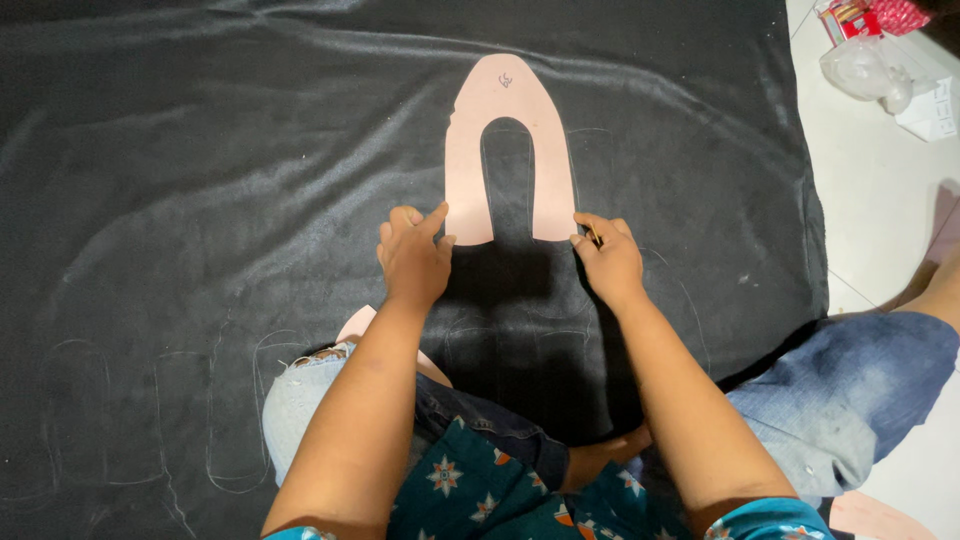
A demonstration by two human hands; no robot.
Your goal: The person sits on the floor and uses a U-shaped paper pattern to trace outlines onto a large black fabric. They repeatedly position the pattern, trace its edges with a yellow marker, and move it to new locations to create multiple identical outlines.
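**Hands pin template on cloth**

Left hand presses open fingers on the pink template's near left leg. Right hand, curled around a small marker, touches the right leg. Template arches away over black cloth.

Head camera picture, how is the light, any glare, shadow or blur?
Head view: sharp overall; soft sheen streaks on the black cloth; a dark shadow falls below the pink template between the left hand and right hand; the white floor at the right looks bright, slightly washed out.
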